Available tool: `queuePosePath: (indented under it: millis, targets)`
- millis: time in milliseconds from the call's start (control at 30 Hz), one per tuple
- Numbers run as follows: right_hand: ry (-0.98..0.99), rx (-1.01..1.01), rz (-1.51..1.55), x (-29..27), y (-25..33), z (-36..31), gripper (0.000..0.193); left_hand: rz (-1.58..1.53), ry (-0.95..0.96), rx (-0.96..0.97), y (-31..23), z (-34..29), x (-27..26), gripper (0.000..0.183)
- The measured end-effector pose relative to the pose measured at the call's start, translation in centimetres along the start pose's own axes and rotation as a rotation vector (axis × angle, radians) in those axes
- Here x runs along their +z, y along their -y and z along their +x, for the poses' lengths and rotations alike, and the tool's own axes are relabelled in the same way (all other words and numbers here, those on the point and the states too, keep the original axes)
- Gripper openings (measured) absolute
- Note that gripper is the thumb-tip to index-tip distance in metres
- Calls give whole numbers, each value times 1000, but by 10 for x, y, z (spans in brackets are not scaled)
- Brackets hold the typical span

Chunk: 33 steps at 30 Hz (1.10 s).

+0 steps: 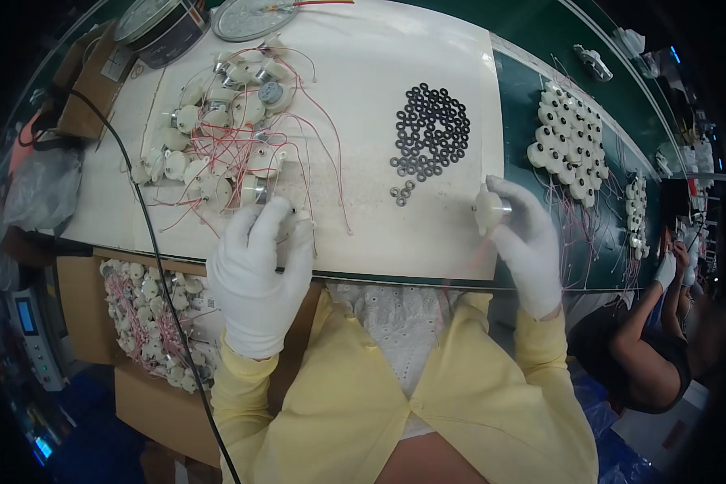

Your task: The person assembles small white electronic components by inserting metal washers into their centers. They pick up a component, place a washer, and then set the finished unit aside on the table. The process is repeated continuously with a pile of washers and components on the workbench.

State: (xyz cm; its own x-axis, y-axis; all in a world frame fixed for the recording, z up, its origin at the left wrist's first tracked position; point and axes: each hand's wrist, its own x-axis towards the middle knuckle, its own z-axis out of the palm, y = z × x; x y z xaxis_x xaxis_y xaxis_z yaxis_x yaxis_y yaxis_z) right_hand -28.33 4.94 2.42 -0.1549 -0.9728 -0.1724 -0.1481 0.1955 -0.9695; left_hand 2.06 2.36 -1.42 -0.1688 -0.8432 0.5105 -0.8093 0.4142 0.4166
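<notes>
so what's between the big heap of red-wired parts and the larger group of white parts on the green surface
In the head view, loose black rings on a white sheet lie between the heap and the white group.

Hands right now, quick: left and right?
Left hand: fingers bent at the parts pile; grip can't be told.
Right hand: closed, holding a white part.

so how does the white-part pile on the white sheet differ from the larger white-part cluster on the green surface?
The pile lies jumbled; the cluster is packed close, mostly facing one way. Dark centres dot the cluster; shiny metal sides show in the pile. Both are white parts with thin wires.
</notes>
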Motion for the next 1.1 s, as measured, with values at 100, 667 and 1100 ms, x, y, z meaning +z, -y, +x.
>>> queuePosePath:
  millis: [100,667,1100]
  targets:
    - [15,-575,-998,-28,-15,18,52,51,53,-22,-7,8,0,35]
    - [17,-427,-1105,0,5,22,31,-111,-68,140,-9,3,26,38]
    - [219,246,46,-28,12,14,38,2,58,147,-13,2,30,48]
